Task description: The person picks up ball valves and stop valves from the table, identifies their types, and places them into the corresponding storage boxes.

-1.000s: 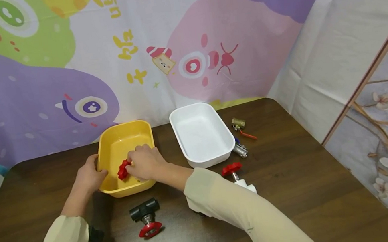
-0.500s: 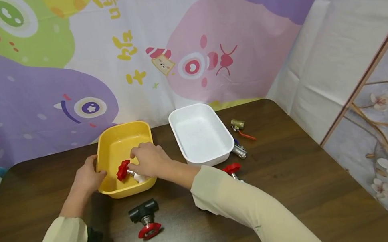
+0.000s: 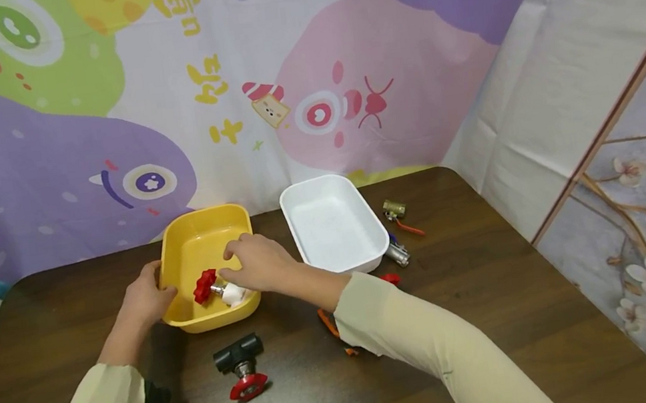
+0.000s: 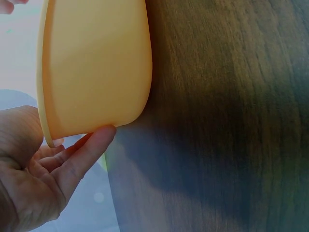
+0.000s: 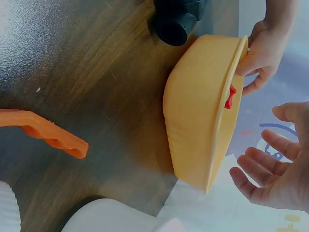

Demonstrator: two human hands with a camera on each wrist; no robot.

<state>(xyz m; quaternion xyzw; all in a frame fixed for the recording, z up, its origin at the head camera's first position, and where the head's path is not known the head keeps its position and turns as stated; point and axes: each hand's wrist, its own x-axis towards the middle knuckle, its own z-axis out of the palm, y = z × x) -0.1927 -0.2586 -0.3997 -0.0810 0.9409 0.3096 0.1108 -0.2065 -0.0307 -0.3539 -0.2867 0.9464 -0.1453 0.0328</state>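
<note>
My left hand (image 3: 144,297) holds the left side of a yellow plastic bin (image 3: 197,240), thumb over the rim; in the left wrist view its fingers lie along the bin's outer wall (image 4: 96,63). Inside the bin, near its front end, lies a white valve (image 3: 234,295) with a red handwheel (image 3: 205,286). Just above that valve is my right hand (image 3: 258,261), fingers spread and loosely bent. The right wrist view shows the right hand (image 5: 280,164) holding nothing, beside the bin's rim (image 5: 224,96).
A white bin (image 3: 335,227) stands to the right. Beyond it lie a brass valve (image 3: 394,209) with an orange lever and a silver valve (image 3: 397,254). A black valve (image 3: 239,353) lies in front. My right forearm partly covers an orange handle (image 3: 329,324) and a red handwheel (image 3: 391,278).
My right hand has let go of the white valve in the yellow bin and moved up and to the right, its fingers opening. The left hand stays on the rim.
</note>
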